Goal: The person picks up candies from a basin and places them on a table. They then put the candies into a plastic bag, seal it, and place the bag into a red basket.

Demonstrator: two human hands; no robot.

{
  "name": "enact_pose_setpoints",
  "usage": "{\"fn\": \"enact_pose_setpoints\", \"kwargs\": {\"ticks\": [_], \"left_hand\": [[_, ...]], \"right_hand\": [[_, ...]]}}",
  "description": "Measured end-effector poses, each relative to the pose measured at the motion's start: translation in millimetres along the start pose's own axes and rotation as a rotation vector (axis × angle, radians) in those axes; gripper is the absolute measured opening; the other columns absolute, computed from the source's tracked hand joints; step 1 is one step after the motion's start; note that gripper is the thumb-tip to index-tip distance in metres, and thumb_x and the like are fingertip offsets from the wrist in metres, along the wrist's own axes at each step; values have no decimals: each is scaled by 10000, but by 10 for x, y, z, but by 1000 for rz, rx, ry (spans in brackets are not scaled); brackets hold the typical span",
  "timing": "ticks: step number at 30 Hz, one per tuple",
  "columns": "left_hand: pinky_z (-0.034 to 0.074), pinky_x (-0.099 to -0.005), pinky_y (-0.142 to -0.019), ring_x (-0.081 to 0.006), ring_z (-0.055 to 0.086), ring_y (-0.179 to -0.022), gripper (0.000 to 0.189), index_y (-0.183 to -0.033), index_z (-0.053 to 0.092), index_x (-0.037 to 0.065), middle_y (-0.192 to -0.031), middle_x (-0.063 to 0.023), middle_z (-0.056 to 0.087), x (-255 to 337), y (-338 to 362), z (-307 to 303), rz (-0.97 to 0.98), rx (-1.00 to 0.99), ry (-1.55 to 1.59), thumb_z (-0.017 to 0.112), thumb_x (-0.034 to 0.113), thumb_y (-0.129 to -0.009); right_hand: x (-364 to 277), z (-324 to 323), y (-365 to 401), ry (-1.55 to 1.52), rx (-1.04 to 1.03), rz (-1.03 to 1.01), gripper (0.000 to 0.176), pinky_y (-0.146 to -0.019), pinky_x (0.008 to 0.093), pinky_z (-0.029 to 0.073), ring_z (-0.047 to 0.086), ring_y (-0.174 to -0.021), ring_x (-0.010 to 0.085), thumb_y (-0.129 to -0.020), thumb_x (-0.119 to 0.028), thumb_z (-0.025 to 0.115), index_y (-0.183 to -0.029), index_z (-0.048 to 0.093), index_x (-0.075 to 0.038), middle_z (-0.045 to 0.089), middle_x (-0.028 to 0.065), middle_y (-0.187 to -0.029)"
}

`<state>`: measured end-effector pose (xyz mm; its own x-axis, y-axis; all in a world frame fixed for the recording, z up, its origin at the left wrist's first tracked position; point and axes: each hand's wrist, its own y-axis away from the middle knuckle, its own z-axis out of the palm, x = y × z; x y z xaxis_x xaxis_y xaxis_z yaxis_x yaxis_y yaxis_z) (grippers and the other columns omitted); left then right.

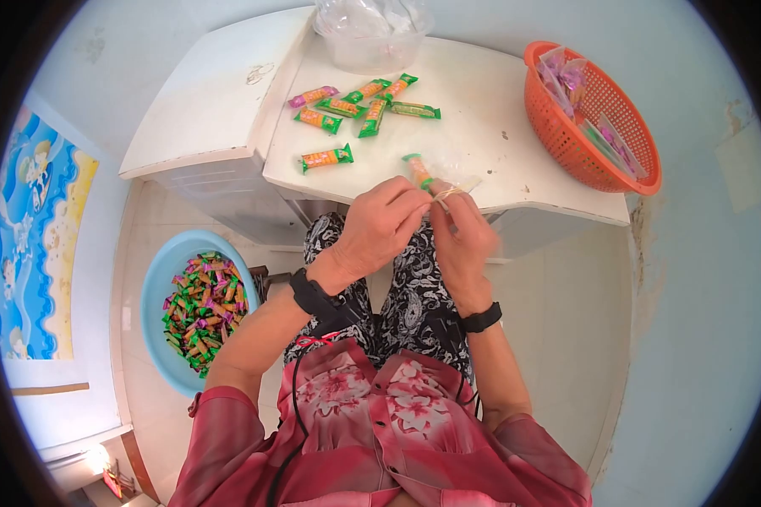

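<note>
At the front edge of the white table point(482, 110), my left hand point(382, 221) and my right hand point(463, 241) meet with fingers pinched. Between them they grip the gathered opening of a clear plastic bag point(450, 165), which lies on the tabletop. A green-and-orange wrapped candy point(417, 171) shows in or under the bag, just beyond my fingertips. One more wrapped candy point(326, 158) lies alone to the left of my hands. Behind it, several green, orange and purple candies point(372, 117) are loosely scattered.
A clear plastic tub point(372, 51) with bags stands at the table's back. An orange basket point(550, 127) holding bagged purple and green items is at the right. On the floor at the left, a blue basin point(154, 313) holds many wrapped candies point(203, 317). My knees are below the table edge.
</note>
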<state>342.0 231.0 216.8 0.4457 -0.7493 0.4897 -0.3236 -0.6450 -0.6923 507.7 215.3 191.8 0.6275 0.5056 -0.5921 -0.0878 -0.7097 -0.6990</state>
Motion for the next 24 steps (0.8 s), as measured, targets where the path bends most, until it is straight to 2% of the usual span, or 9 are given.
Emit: {"fn": "enact_pose_setpoints", "kwargs": {"ticks": [1,4,8,10,13,16,19,21,24], "left_hand": [[564,-383,-715,-302,700,-834,125,-1083,721,25,-991,-123,695,-16,10,3,-14,-7,17,745,20,-961],[562,-379,-719,-299,692,-829,123,-1087,716,24,-1000,-123,693,-61,25,11,-47,-21,70,738,15,-966],[557,-366,-749,-289,686,-854,124,-1075,700,20,-1006,-113,676,-69,62,-25,-106,-75,124,728,-3,-957],[553,-361,-771,-283,684,-881,130,-1068,693,18,-1014,-109,664,-80,59,-73,-139,-117,172,724,-15,-946],[548,-357,-797,-276,680,-919,143,-1061,687,19,-1030,-105,650,-130,79,-118,-157,-167,252,718,-25,-928],[548,-361,-805,-272,674,-931,162,-1075,692,21,-1049,-103,648,-208,61,-134,-121,-212,263,711,-27,-921],[548,-357,-788,-256,664,-911,179,-1101,702,23,-1068,-98,657,-235,60,-163,-97,-223,261,705,-19,-928],[541,-337,-753,-227,654,-869,189,-1119,709,24,-1083,-90,664,-203,23,-191,-21,-183,206,699,-15,-934],[519,-297,-692,-166,626,-794,196,-1147,713,32,-1089,-76,676,-55,48,-321,-175,-103,257,687,-16,-959]], "right_hand": [[-14,27,6,-60,-12,62,261,-636,341,526,711,-714,208,-948,-8,767,-1204,794,-48,785,96,-1012],[-56,-55,-47,-283,-347,559,354,-562,317,520,685,-594,160,-1007,13,679,-1349,761,-31,783,109,-982],[-45,-213,-230,-625,-554,712,502,-538,287,545,694,-575,157,-1058,-22,569,-1558,597,-50,764,104,-1131],[-44,-283,-297,-739,-679,784,574,-538,271,562,721,-614,177,-1066,-34,515,-1639,488,-39,740,111,-1230],[-55,-321,-421,-932,-791,845,685,-563,282,601,746,-676,182,-1041,-22,472,-1707,310,-6,701,157,-1289],[-60,-309,-536,-1016,-900,838,760,-634,307,657,764,-761,202,-998,16,478,-1717,234,22,704,185,-1241],[-39,-261,-509,-1062,-869,837,770,-700,343,688,771,-809,225,-1001,9,491,-1720,215,20,674,204,-1273],[17,-260,-491,-1096,-839,891,759,-714,352,693,774,-837,236,-1007,11,497,-1715,224,24,636,221,-1370],[69,-231,-418,-1097,-760,894,735,-720,354,694,780,-854,242,-1025,-2,519,-1706,245,31,567,225,-1518]]}}
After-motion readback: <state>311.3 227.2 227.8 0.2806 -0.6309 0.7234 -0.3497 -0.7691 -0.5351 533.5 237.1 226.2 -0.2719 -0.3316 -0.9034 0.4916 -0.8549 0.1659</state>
